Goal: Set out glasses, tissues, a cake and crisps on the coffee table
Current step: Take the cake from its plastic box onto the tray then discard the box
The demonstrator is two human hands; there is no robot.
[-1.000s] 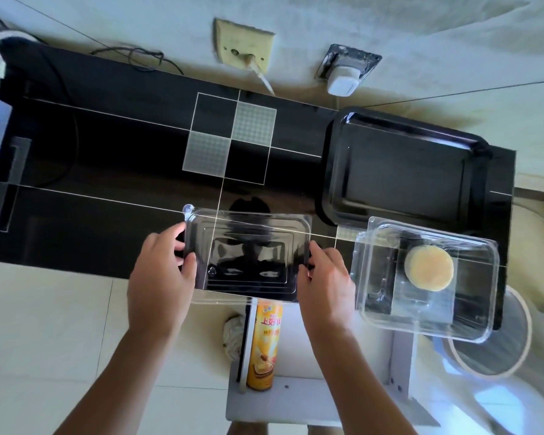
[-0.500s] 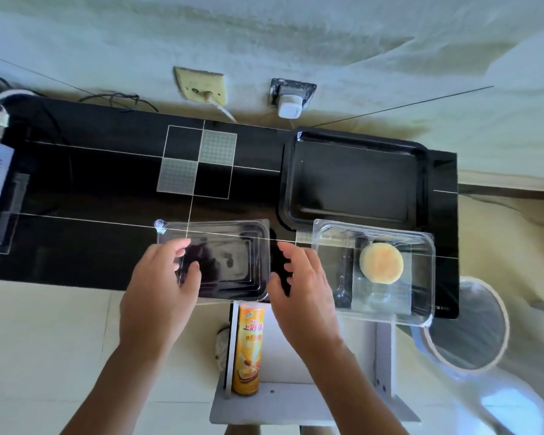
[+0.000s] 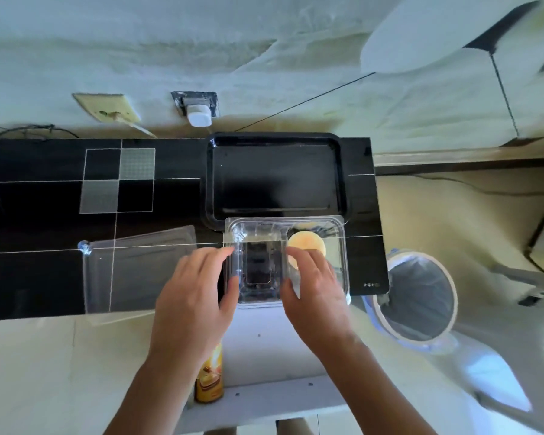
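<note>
Cake in clear box, centre frame; lid now released lower left; both hands shifted, fingers spread, reaching to lift.

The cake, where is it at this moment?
In the head view the cake lies in the right part of the clear box, just in front of the black tray, with the right hand over its near edge.

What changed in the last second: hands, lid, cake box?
Both hands let go of the clear lid, which now lies flat on the black table, and moved right to the cake box: left hand at its left edge, right hand reaching in beside the cake. Black tray and crisps can stayed put.
</note>
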